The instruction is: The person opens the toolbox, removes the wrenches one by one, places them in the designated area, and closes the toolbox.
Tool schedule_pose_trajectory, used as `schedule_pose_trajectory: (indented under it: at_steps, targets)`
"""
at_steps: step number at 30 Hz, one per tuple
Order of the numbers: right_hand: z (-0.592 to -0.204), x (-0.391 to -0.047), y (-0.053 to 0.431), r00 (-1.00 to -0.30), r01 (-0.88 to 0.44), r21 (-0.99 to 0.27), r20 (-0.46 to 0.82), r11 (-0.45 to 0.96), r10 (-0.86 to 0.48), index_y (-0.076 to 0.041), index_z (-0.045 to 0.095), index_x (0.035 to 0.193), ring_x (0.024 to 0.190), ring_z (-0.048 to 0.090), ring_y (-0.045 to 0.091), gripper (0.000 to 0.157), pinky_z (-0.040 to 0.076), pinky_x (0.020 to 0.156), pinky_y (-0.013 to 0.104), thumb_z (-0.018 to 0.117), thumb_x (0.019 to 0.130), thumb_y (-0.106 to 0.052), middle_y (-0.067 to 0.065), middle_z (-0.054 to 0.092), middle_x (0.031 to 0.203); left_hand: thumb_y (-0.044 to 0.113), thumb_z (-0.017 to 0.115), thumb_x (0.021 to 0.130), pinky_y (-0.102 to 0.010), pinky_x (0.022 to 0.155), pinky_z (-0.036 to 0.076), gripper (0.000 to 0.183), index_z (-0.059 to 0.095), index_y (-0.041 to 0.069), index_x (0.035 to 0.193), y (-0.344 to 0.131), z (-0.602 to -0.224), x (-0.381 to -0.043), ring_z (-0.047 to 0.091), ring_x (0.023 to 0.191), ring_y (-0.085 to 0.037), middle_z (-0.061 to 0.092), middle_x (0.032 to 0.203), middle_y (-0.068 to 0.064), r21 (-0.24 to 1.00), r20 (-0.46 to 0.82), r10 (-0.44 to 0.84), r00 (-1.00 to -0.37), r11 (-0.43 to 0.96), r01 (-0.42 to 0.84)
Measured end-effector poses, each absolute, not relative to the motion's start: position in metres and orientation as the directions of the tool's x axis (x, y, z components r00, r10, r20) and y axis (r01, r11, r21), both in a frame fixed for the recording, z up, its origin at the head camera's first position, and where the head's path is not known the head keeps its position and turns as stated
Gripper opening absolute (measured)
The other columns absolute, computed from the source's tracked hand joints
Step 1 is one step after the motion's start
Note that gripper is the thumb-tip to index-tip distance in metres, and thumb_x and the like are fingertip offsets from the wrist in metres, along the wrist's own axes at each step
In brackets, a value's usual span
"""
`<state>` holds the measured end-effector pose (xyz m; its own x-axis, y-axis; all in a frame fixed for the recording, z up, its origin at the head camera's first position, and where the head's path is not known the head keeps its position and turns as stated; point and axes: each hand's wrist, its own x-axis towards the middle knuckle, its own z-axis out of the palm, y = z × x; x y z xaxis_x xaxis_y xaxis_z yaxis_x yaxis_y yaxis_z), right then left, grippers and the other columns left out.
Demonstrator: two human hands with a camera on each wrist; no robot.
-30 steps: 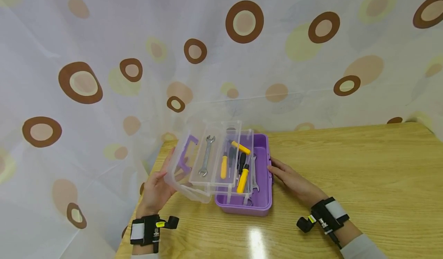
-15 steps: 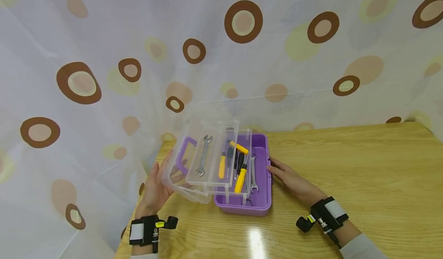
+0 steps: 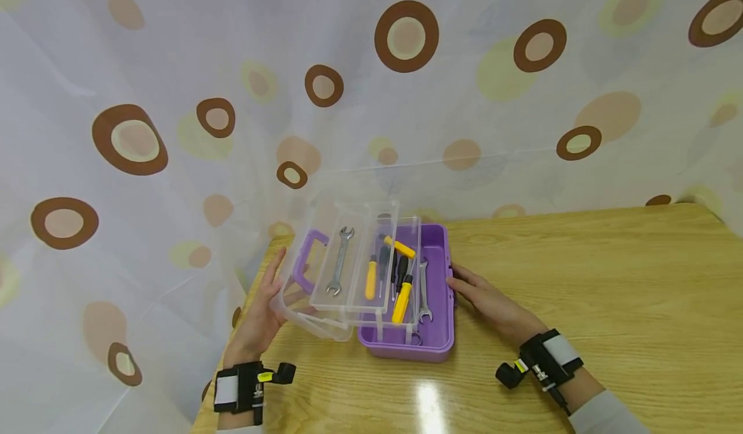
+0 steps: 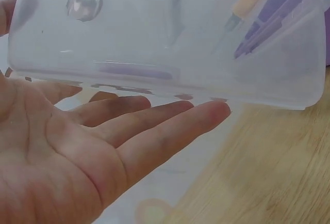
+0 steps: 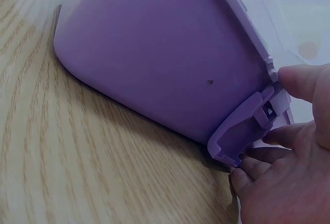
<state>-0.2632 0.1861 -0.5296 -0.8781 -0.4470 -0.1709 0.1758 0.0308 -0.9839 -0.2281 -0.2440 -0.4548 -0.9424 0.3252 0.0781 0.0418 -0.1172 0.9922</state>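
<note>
A purple toolbox [image 3: 444, 331] sits on the table with its clear lid [image 3: 325, 323] and clear trays [image 3: 358, 304] tilted out to the left. One tray carries an open-end wrench [image 3: 341, 261]; the other has yellow-handled screwdrivers [image 3: 402, 300] and black-handled ones. Another wrench [image 3: 424, 292] lies in the purple base. My left hand [image 3: 255, 324] supports the lid from outside, its fingers [image 4: 170, 131] fairly straight beneath the lid's lower edge. At the base's right side, my right hand [image 3: 487, 302] holds on, thumb at the rim and bent fingers around the purple latch [image 5: 247, 126].
A wooden table [image 3: 580, 279] extends to the right of the toolbox. Behind it and to the left hangs a white sheet [image 3: 441, 118] with brown and yellow circles. A purple handle [image 3: 302, 263] is attached to the lid.
The lid and trays have tipped slightly farther left, and the purple handle has turned. My left hand shifted slightly left with the lid; my right hand has stayed at the latch side.
</note>
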Motion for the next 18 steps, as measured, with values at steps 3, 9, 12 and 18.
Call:
schedule_pose_trajectory:
  at_steps: [3,9,12,18]
  targets:
    - [-0.5293,-0.2629,0.1860,-0.879,0.177,-0.984,-0.171,0.028,-0.445,-0.011,0.009,0.170,0.162,-0.003,0.033,0.075,0.003,0.129,0.056,0.047,0.112,-0.042,0.010,0.003,0.177,0.024,0.033,0.111,-0.076,0.103,0.039,0.065,0.006,0.030,0.170,-0.2452,-0.4529,-0.2277,0.033,0.146,-0.057,0.013,0.173,-0.022,0.991,0.090,0.336,-0.938,-0.127,0.050]
    - [-0.5265,-0.2623,0.1865,-0.881,0.156,-0.987,-0.154,0.032,-0.448,-0.008,0.008,0.169,0.162,-0.004,0.035,0.074,0.002,0.129,0.057,0.045,0.113,-0.040,0.013,0.002,0.177,0.027,0.027,0.114,-0.062,0.103,0.051,0.062,0.001,0.019,0.170,-0.2475,-0.4513,-0.2276,0.053,0.139,-0.036,0.008,0.173,-0.023,0.990,0.088,0.351,-0.932,-0.137,0.042]
    - [-0.5263,-0.2618,0.1857,-0.881,0.160,-0.986,-0.160,0.037,-0.445,-0.008,0.008,0.169,0.162,-0.003,0.035,0.075,0.002,0.129,0.056,0.045,0.113,-0.040,0.014,0.002,0.176,0.035,0.026,0.115,-0.054,0.100,0.055,0.062,0.002,0.017,0.170,-0.2492,-0.4524,-0.2266,0.061,0.131,-0.020,0.009,0.173,-0.024,0.991,0.083,0.334,-0.939,-0.129,0.041]
    - [-0.5274,-0.2619,0.1854,-0.881,0.156,-0.987,-0.156,0.036,-0.447,-0.008,0.009,0.169,0.162,-0.004,0.035,0.075,0.003,0.129,0.056,0.046,0.113,-0.041,0.014,0.002,0.176,0.037,0.028,0.114,-0.064,0.101,0.050,0.062,0.007,0.021,0.171,-0.2512,-0.4551,-0.2270,0.053,0.138,-0.034,0.016,0.170,-0.025,0.995,0.066,0.316,-0.946,-0.096,0.037]
